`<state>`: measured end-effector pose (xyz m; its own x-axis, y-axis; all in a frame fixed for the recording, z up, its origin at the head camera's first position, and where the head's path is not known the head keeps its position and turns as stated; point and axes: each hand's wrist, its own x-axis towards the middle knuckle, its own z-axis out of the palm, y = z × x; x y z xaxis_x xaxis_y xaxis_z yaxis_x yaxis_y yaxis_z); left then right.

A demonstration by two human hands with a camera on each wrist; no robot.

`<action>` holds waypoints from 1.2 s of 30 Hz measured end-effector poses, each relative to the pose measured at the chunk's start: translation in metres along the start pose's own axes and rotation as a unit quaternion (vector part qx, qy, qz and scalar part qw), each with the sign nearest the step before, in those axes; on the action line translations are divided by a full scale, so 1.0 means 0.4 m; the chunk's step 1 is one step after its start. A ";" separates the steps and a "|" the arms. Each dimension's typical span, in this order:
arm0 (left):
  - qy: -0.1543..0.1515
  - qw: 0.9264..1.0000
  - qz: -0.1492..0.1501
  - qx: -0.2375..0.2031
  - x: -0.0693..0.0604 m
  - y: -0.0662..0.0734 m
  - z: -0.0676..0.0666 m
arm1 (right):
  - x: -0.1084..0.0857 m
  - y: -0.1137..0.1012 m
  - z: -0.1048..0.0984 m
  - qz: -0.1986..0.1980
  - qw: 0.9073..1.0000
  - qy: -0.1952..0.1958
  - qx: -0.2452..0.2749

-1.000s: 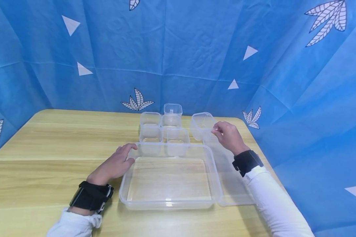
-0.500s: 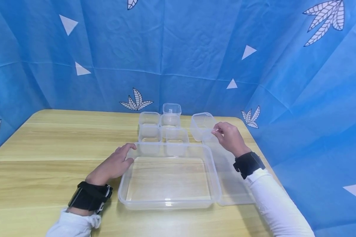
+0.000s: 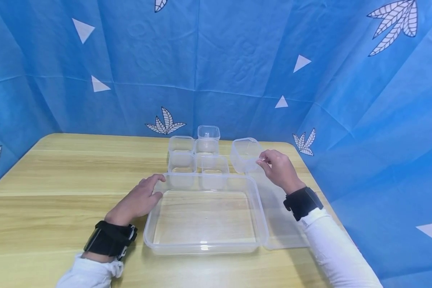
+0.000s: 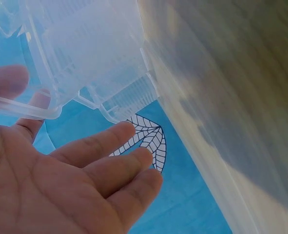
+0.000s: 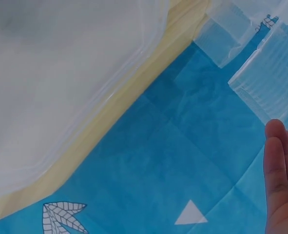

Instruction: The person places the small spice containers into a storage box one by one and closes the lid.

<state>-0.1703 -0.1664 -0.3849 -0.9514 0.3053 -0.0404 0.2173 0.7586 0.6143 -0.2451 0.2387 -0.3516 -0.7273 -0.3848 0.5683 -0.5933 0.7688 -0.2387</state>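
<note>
Head view shows a person's left hand [image 3: 138,200] and right hand [image 3: 281,170] above a wood-patterned counter [image 3: 75,176], both at work on see-through plastic. A large clear container [image 3: 207,249] sits upright, its open top facing up, in front of the person. At its far left corner the left grip is narrow, with the thumb inside and the index finger hooked over the rim; the left wrist view has that rim passing between them, the other three fingers stretched out loosely beyond it. On the far right, the right grip pinches the near right corner of a deep tub [image 3: 245,154], thumb and fingertips close together. This tub is beside the far end of a flat clear panel [image 3: 282,236]; I cannot tell whether it touches it. The panel lies along the large container's right side. Behind the large container, five small cups [image 3: 181,160] stand clustered, the nearest two partly seen through its far wall. Both arms have white sleeves [image 3: 340,248] and black wrist straps [image 3: 303,202]. Blue cloth [image 3: 237,52] printed with white triangles and outlined leaves hangs behind the counter and along its right side.
</note>
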 end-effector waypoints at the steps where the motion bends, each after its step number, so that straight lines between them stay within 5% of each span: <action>1: 0.001 1.000 -0.001 0.002 0.000 0.000 0.000 | 0.000 -0.002 -0.001 -0.004 1.000 0.003 0.000; 36: 0.034 0.999 0.007 0.016 0.002 -0.005 0.013 | -0.029 -0.053 -0.007 -0.085 0.995 0.060 -0.013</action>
<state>-0.1705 -0.1648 -0.3902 -0.9608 0.2764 0.0226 0.2364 0.7734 0.5883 -0.2233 0.2283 -0.3508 -0.5708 -0.4475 0.6884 -0.6932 0.7120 -0.1119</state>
